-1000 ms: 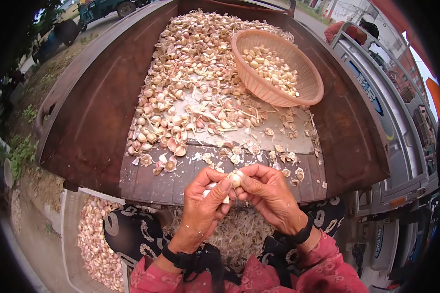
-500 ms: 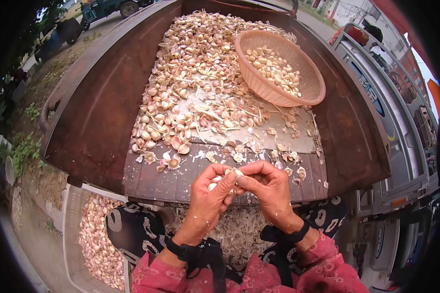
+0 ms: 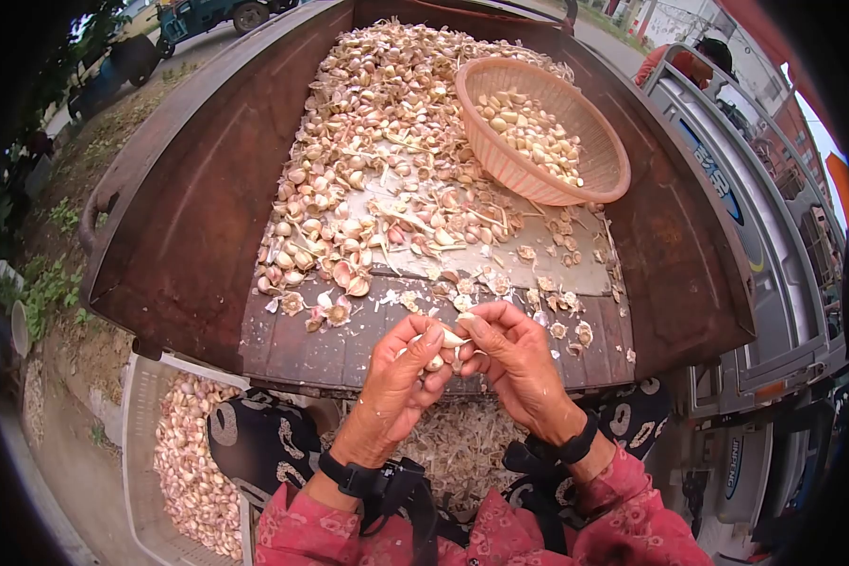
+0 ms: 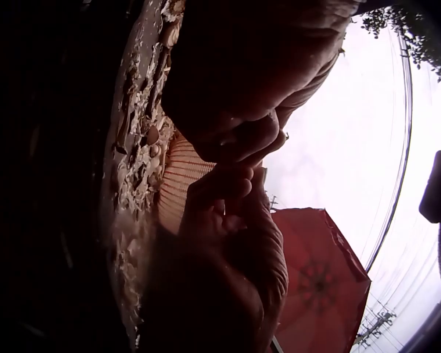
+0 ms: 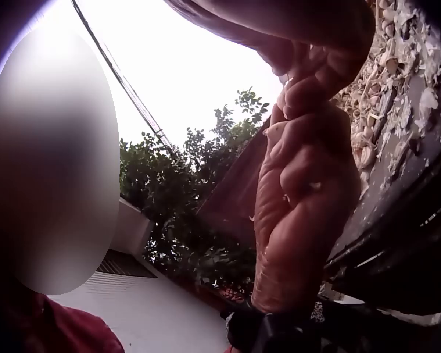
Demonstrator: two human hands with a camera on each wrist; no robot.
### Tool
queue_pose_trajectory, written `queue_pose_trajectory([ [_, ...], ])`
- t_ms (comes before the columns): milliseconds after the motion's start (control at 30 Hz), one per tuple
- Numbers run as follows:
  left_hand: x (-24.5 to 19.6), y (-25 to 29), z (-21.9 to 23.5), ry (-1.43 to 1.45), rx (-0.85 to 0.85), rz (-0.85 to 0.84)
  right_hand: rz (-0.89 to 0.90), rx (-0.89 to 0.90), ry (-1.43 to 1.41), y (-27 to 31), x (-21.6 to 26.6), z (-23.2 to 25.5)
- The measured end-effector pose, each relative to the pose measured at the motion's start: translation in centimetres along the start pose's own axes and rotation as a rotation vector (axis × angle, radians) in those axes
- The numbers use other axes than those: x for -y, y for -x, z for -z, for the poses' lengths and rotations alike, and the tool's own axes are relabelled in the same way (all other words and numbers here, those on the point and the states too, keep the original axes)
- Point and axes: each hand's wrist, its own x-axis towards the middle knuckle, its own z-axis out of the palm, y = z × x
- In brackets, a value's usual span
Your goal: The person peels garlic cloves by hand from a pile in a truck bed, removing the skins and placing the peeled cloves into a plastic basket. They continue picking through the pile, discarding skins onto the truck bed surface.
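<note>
My left hand (image 3: pixel 394 382) and right hand (image 3: pixel 524 377) meet just over the front edge of the cart bed. Left thumb and fingers pinch a pale garlic clove (image 3: pixel 453 339), and more white cloves (image 3: pixel 434 362) sit in the curl of those fingers. From the other side, the right thumb and forefinger pinch the clove's upper end, where a bit of pale skin shows. In the left wrist view the hands are dark and hide the clove. The right wrist view shows the left hand (image 5: pixel 305 191) with its fingers curled in.
Unpeeled garlic (image 3: pixel 377 104) is heaped across the metal cart bed (image 3: pixel 184 203). A pink plastic basket (image 3: pixel 602 170) with peeled cloves stands at the right. Scraps of skin and root ends lie near the front. At lower left is a white crate (image 3: pixel 141 453) of garlic cloves.
The clove between the hands now lies more sideways and shows more of its length. The right fingertips have drawn slightly up and away from the left thumb.
</note>
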Motion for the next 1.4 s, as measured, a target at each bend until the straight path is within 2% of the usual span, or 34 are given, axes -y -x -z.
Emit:
queue_pose_trajectory([
  [67,0.0,-0.2,0.2,0.007,-0.003,0.013,0.200,-0.026,0.304,0.0,-0.3,-0.4],
  [100,-0.1,-0.2,0.4,0.014,-0.005,0.025,0.200,-0.025,0.304,-0.1,-0.4,-0.5],
  [200,0.3,-0.4,0.5,0.079,-0.056,0.008,0.497,0.009,0.715,-0.6,-1.2,-0.8],
  [233,0.2,-0.6,0.6,0.077,-0.045,0.000,0.500,-0.002,0.766,-0.5,-1.4,-1.0],
  [300,0.4,-0.4,1.1,0.082,-0.063,-0.003,0.674,0.009,0.963,-0.8,-1.6,-0.8],
  [333,0.4,-0.4,1.2,0.087,-0.089,0.000,0.685,0.012,0.964,-0.9,-1.5,-0.7],
  [400,0.5,-0.5,1.3,0.065,-0.083,0.002,0.915,0.061,1.152,-1.2,-1.0,-0.5],
  [533,0.0,-0.4,0.1,0.040,-0.105,0.010,0.983,0.034,1.071,-1.4,0.4,-0.1],
  [600,-0.2,-0.6,-0.1,0.029,-0.132,0.022,1.123,-0.012,1.113,-2.1,3.5,-0.3],
  [667,-0.4,-0.8,0.8,0.163,-0.088,0.001,1.333,-0.088,1.210,-4.4,8.8,0.3],
  [767,-0.5,-1.3,1.3,0.247,-0.115,0.026,1.357,-0.373,1.502,-8.0,15.8,0.6],
  [833,-0.8,-1.4,0.9,0.243,-0.138,0.041,1.394,-0.356,1.745,-10.0,16.1,1.6],
  [900,-0.8,-1.4,1.0,0.242,-0.171,0.055,0.811,0.022,1.583,-11.0,13.2,3.0],
  [967,-0.6,-1.6,1.4,0.263,-0.152,0.044,0.542,0.087,1.737,-12.6,9.9,4.6],
  [1000,-0.5,-1.8,1.8,0.262,-0.155,0.044,0.541,0.089,1.734,-13.2,8.3,5.8],
  [1067,-0.3,-2.1,2.9,0.274,-0.108,0.035,0.644,-0.059,1.907,-14.4,5.6,7.5],
  [1200,0.0,-2.5,3.3,0.289,-0.123,0.028,0.696,0.011,1.828,-15.0,5.1,8.8],
  [1267,0.0,-2.6,3.3,0.239,-0.168,0.013,0.495,0.045,1.513,-13.9,5.4,8.3],
  [1300,0.0,-2.6,3.3,0.240,-0.169,0.016,0.491,0.044,1.513,-13.4,5.3,8.4],
  [1367,0.0,-2.4,3.0,0.189,-0.188,-0.007,0.274,0.164,0.882,-12.1,5.2,8.5],
  [1400,0.1,-2.4,2.9,0.188,-0.184,-0.006,0.276,0.161,0.882,-11.4,5.3,8.5],
])
